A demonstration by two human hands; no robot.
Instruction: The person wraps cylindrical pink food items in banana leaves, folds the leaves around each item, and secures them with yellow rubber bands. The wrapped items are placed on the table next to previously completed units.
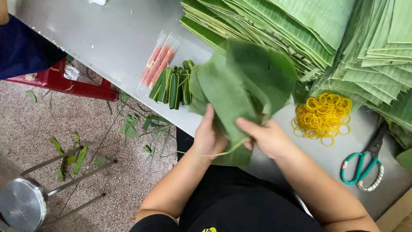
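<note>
Two hands (240, 137) hold leaves (240, 86) near rubber bands (322, 116), scissors (365, 165).

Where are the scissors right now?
In the head view, the green-handled scissors lie on the grey table at the far right, just below and right of the pile of yellow rubber bands, beyond the person's right hand.

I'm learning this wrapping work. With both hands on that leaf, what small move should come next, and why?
Probably fold the leaf tighter. Both the left hand and right hand pinch its lower end, but the top is loose and open. The rubber bands lie beside the right hand for afterwards.
</note>
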